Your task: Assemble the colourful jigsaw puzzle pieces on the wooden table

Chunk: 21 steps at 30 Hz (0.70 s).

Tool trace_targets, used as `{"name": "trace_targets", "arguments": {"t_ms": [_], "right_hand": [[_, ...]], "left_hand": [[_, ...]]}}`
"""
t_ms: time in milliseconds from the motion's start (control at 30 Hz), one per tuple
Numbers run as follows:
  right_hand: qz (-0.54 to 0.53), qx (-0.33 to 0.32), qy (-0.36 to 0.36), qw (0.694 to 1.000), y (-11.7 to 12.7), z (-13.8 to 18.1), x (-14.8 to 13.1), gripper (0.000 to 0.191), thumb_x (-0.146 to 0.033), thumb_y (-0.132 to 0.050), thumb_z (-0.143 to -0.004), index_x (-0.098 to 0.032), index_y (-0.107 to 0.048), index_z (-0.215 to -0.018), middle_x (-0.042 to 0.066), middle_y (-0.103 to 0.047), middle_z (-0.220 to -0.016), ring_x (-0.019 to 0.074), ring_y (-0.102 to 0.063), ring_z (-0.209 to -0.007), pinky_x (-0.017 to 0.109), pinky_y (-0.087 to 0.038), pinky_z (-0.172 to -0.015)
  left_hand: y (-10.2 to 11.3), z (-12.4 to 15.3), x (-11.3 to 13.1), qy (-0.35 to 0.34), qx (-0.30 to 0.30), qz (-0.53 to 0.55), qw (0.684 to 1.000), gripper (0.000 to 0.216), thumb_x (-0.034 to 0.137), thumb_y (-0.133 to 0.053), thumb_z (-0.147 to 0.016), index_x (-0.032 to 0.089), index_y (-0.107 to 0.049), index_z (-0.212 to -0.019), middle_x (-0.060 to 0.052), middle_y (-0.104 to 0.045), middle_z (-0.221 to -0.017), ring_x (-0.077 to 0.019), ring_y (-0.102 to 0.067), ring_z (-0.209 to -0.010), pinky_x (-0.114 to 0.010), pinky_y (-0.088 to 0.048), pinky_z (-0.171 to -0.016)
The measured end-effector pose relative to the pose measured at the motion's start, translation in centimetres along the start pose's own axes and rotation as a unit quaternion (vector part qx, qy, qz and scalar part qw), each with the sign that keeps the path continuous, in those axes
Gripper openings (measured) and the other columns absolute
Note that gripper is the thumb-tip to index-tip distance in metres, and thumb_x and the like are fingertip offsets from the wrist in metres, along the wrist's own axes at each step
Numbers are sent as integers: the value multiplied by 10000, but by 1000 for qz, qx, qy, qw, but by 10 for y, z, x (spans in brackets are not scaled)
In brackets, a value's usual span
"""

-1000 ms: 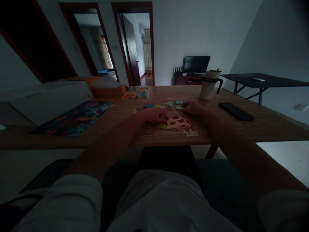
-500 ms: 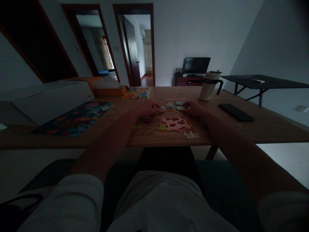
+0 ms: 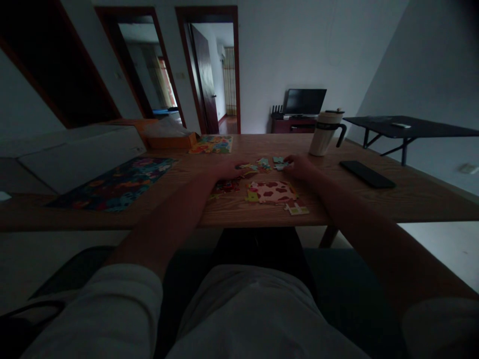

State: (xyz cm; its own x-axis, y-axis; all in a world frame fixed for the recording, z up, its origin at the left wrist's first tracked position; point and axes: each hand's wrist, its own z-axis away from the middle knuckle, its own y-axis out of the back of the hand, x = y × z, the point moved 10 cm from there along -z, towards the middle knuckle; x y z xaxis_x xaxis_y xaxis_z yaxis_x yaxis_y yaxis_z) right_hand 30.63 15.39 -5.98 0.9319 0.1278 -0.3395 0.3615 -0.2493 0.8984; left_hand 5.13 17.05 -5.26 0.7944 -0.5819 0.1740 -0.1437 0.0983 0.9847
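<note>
On the wooden table (image 3: 374, 199) lies a joined patch of puzzle pieces (image 3: 272, 191), pink with dark red spots. Loose coloured pieces (image 3: 264, 162) are scattered just behind it. My left hand (image 3: 226, 170) rests palm down at the left of the loose pieces, fingers curled toward them. My right hand (image 3: 299, 167) lies at their right side, fingertips touching a pale blue piece (image 3: 280, 166). A small light piece (image 3: 297, 209) sits alone near the table's front edge. The room is dim, so the fingers show poorly.
A white mug with a dark handle (image 3: 325, 133) stands behind my right hand. A black phone (image 3: 367, 174) lies to the right. A finished colourful puzzle (image 3: 116, 183) lies at left, another (image 3: 211, 144) further back beside an orange box (image 3: 170, 137).
My left hand has moved from the spotted patch back and left to the loose pieces, uncovering the patch. My right hand has stayed almost in place.
</note>
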Motion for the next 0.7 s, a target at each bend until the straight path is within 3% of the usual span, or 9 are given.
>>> {"name": "trace_targets", "arguments": {"t_ms": [167,300,467,567,700], "right_hand": [[27,7,84,996,-7,2,-32,395,-328,-669,-940,-174,-695,-1303,164,-674,-1318,318,-615,-1242,418,-458,-1086],[30,-5,84,996,-10,3,-35,390,-307,-654,-939,-151,-702,-1293,179,-662,-1322,315,-630,-1220,400,-466,-1078],[34,-11,66,997,-12,4,-30,404,-251,-661,-905,-174,-698,-1300,156,-672,-1315,307,-644,-1199,393,-477,-1056],[27,-11,66,997,-14,3,-29,397,-255,-663,-898,-174,-706,-1285,160,-679,-1306,311,-653,-1184,397,-488,-1039],[20,-13,77,997,-16,3,-32,376,-249,-651,-912,-171,-710,-1275,161,-689,-1306,307,-659,-1172,388,-498,-1019]], "left_hand": [[-15,-18,12,-16,-5,-22,1000,618,695,-421,-975,346,-626,-1442,-68,-637,-1446,-298,-603,-1251,-384,-409,-1071],[-4,-17,6,12,35,-26,999,496,597,-468,-988,291,-761,-1246,-69,-751,-1221,-252,-662,-1067,-318,-460,-918],[5,-19,-9,60,51,2,997,352,442,-553,-973,196,-776,-1092,-76,-778,-1053,-201,-681,-903,-274,-474,-792],[9,-28,-11,72,36,3,997,319,347,-664,-901,184,-729,-1168,-88,-762,-1132,-205,-686,-935,-268,-487,-789],[11,-41,-8,103,6,-15,995,563,299,-785,-772,196,-658,-1310,-111,-724,-1243,-251,-692,-1009,-292,-514,-807]]}}
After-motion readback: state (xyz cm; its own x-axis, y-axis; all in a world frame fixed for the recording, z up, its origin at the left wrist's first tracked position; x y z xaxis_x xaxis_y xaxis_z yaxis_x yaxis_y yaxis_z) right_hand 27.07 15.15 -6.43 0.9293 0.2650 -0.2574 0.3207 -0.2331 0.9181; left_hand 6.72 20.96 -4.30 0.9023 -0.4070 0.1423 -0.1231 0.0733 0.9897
